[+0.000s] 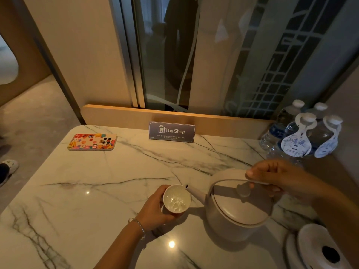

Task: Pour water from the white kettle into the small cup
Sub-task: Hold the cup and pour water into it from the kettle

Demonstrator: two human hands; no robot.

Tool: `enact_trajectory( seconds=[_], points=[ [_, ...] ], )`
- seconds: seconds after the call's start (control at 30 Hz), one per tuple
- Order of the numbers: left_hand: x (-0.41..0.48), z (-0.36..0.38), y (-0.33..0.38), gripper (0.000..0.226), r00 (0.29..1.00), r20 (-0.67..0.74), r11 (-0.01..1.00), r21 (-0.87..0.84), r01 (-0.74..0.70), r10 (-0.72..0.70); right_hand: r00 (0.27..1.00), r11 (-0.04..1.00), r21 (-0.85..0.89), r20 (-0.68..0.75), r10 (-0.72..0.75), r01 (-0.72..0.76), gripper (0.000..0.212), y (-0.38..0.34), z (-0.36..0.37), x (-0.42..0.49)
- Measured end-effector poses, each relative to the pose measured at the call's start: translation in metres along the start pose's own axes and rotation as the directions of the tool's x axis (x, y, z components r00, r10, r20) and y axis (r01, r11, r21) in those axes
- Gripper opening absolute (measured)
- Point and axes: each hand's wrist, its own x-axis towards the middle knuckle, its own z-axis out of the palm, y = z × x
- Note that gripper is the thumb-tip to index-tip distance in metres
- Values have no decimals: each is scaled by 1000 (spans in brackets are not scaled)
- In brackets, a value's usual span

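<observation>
The white kettle (pixel 238 206) hangs tilted above the marble table (pixel 97 191), its short spout touching the rim of the small cup (pixel 177 199). My right hand (pixel 275 176) grips the kettle's thin hoop handle from above. My left hand (pixel 155 210) wraps around the small white cup from the left and holds it just off the tabletop. Water glistens inside the cup. The kettle's lid with its round knob is in place.
The kettle's round base (pixel 318 247) sits at the near right edge. Several water bottles (pixel 303 133) stand at the back right. A "The Shop" sign (pixel 172 132) leans on the wooden back ledge, and a colourful phone (pixel 92 141) lies at the back left.
</observation>
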Motion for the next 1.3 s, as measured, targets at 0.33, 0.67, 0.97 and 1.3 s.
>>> enact_trajectory(
  seconds=[0.33, 0.67, 0.97, 1.3],
  points=[
    [3, -4, -2, 68, 999, 42, 999, 28, 19, -20, 967, 993, 81, -245, -69, 91, 31, 17, 3, -10],
    [0, -8, 2, 71, 997, 70, 999, 26, 24, -25, 971, 992, 90, -233, -60, 83, 26, 19, 14, -10],
    [0, -6, 8, 70, 999, 36, 999, -3, 33, -32, 971, 993, 98, -235, -39, 64, 26, 33, 14, -8],
    [-1, -6, 7, 73, 995, 59, 995, -56, 84, -81, 964, 991, 116, -263, -29, 61, 28, 44, 10, -7]
  ],
)
